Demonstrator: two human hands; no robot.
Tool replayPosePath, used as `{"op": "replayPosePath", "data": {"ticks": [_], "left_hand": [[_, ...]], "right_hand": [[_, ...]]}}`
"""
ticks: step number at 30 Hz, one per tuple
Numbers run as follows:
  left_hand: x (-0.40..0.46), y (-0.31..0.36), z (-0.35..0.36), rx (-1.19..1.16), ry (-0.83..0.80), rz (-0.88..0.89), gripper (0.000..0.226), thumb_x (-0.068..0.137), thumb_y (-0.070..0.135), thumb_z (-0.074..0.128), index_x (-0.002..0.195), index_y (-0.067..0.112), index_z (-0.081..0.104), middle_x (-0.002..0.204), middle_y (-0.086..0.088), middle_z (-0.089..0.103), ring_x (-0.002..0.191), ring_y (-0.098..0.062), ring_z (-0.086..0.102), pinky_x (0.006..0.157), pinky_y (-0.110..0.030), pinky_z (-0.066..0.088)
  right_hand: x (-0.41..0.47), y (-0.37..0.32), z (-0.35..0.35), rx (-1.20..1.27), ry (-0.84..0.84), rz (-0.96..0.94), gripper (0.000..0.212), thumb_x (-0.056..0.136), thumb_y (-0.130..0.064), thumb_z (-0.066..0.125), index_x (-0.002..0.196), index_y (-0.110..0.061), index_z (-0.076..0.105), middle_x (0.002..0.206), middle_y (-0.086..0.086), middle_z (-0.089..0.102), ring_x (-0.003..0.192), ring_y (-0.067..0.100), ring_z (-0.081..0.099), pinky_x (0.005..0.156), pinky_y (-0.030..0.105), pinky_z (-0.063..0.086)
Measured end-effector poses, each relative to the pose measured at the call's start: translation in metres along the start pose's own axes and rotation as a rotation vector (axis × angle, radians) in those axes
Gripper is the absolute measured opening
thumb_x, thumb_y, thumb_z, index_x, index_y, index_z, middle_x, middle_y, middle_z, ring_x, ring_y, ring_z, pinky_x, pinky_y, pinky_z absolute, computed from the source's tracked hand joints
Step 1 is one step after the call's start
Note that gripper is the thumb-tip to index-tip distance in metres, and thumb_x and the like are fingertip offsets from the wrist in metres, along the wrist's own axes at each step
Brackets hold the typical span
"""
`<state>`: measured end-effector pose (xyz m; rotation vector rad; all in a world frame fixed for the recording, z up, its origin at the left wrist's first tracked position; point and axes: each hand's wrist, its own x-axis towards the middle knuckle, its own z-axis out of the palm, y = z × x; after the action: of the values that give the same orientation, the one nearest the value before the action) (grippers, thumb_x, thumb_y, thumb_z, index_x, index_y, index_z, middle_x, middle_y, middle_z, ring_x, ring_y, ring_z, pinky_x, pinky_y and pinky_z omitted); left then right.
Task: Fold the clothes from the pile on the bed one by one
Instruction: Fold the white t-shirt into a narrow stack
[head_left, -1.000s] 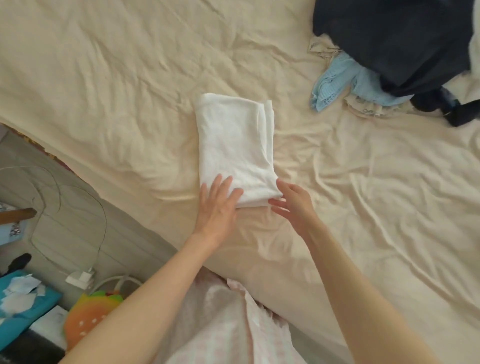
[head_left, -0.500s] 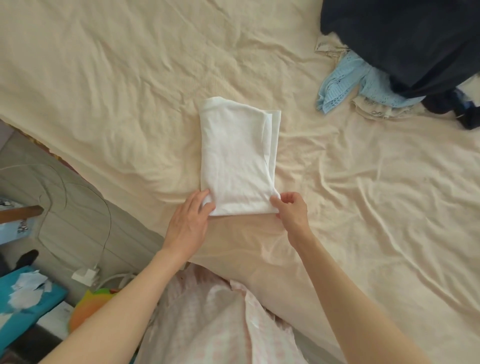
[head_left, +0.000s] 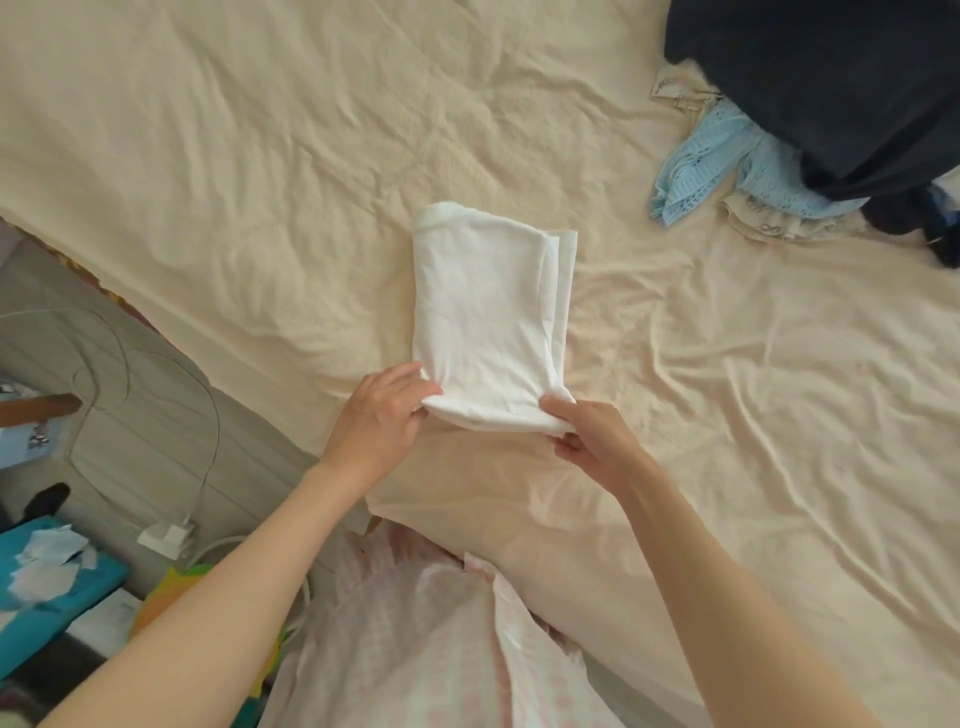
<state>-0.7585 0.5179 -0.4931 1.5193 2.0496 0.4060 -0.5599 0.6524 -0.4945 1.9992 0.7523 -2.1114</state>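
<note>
Folded white cotton garment (head_left: 488, 317) mid-bed on cream sheet (head_left: 260, 182). Left hand (head_left: 382, 415) and right hand (head_left: 589, 436) pinch near corners, edge lifted. Advice: raise corners level, fold away evenly onto far edge.

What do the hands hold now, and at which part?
Both hands, left and right, pinch the folded white garment at its two near corners.
</note>
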Motion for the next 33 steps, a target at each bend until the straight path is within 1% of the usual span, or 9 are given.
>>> {"op": "replayPosePath", "data": {"ticks": [3, 9, 13, 17, 20, 25, 28, 31, 33], "left_hand": [[-0.007, 0.002, -0.014, -0.158, -0.066, -0.048, 0.012, 0.081, 0.000, 0.067, 0.092, 0.002, 0.068, 0.092, -0.015, 0.070, 0.088, -0.036, 0.067, 0.073, -0.035, 0.045], [0.055, -0.005, -0.036, -0.309, 0.150, -0.286, 0.025, 0.091, 0.029, 0.060, 0.076, 0.009, 0.056, 0.061, -0.006, 0.056, 0.058, -0.026, 0.051, 0.057, -0.032, 0.035], [0.111, -0.021, -0.037, -0.408, 0.180, -0.445, 0.023, 0.095, 0.031, 0.052, 0.076, 0.018, 0.047, 0.065, 0.012, 0.049, 0.059, -0.004, 0.045, 0.053, -0.013, 0.033], [0.121, -0.028, -0.009, -0.476, 0.210, -0.543, 0.018, 0.096, 0.030, 0.049, 0.088, 0.015, 0.046, 0.071, 0.010, 0.049, 0.063, -0.005, 0.045, 0.053, -0.009, 0.034], [0.122, -0.032, 0.004, -0.426, 0.250, -0.543, 0.024, 0.096, 0.029, 0.049, 0.080, 0.014, 0.039, 0.068, 0.005, 0.046, 0.063, -0.013, 0.042, 0.054, -0.024, 0.027], [0.138, -0.032, 0.010, -0.245, 0.201, -0.650, 0.024, 0.095, 0.032, 0.049, 0.092, 0.008, 0.049, 0.107, -0.016, 0.051, 0.098, -0.028, 0.048, 0.077, -0.031, 0.032], [0.139, -0.021, 0.008, -0.270, 0.232, -0.786, 0.037, 0.093, 0.036, 0.052, 0.108, 0.003, 0.048, 0.119, -0.016, 0.049, 0.110, -0.032, 0.049, 0.086, -0.037, 0.037], [0.130, -0.018, 0.002, -0.298, 0.196, -0.847, 0.047, 0.091, 0.041, 0.054, 0.119, 0.004, 0.047, 0.122, -0.014, 0.054, 0.112, -0.031, 0.052, 0.088, -0.038, 0.042], [0.121, -0.025, -0.001, -0.485, 0.146, -0.887, 0.044, 0.091, 0.038, 0.057, 0.119, 0.004, 0.052, 0.119, -0.011, 0.060, 0.108, -0.028, 0.058, 0.090, -0.035, 0.046]], "right_hand": [[-0.019, -0.005, -0.004, 0.098, -0.002, 0.076, 0.010, 0.082, -0.014, 0.069, 0.085, -0.006, 0.064, 0.063, 0.002, 0.054, 0.051, 0.013, 0.051, 0.048, 0.022, 0.041], [-0.024, -0.072, 0.019, 0.313, 0.078, -0.268, 0.021, 0.097, -0.034, 0.048, 0.097, -0.014, 0.052, 0.070, 0.003, 0.067, 0.054, 0.010, 0.060, 0.055, 0.022, 0.049], [-0.006, -0.097, 0.049, -0.297, 0.389, -0.788, 0.027, 0.095, -0.021, 0.051, 0.120, -0.009, 0.051, 0.105, 0.007, 0.061, 0.085, 0.006, 0.060, 0.075, 0.012, 0.044], [0.021, -0.078, 0.060, -1.130, 0.444, -1.219, 0.043, 0.093, -0.014, 0.050, 0.136, -0.004, 0.046, 0.143, 0.017, 0.042, 0.136, 0.033, 0.035, 0.112, 0.041, 0.023], [0.047, -0.061, 0.056, -1.434, 0.405, -1.150, 0.050, 0.098, -0.027, 0.041, 0.146, -0.014, 0.034, 0.156, 0.013, 0.021, 0.145, 0.030, 0.015, 0.116, 0.050, 0.003], [0.075, -0.062, 0.051, -1.609, 0.346, -0.925, 0.054, 0.102, -0.040, 0.024, 0.152, -0.028, 0.008, 0.160, 0.003, -0.006, 0.147, 0.021, -0.009, 0.114, 0.048, -0.013], [0.068, -0.069, 0.051, -1.514, 0.284, -0.993, 0.053, 0.101, -0.035, 0.032, 0.151, -0.023, 0.018, 0.160, 0.007, 0.001, 0.147, 0.024, -0.005, 0.115, 0.050, -0.006], [0.053, -0.067, 0.042, -1.012, 0.422, -1.094, 0.046, 0.093, -0.017, 0.051, 0.138, -0.007, 0.044, 0.151, 0.017, 0.029, 0.142, 0.031, 0.021, 0.115, 0.041, 0.018], [0.051, -0.069, 0.033, -0.509, 0.449, -0.808, 0.047, 0.089, -0.017, 0.059, 0.133, -0.007, 0.045, 0.135, 0.010, 0.043, 0.127, 0.024, 0.040, 0.105, 0.033, 0.033]]}}
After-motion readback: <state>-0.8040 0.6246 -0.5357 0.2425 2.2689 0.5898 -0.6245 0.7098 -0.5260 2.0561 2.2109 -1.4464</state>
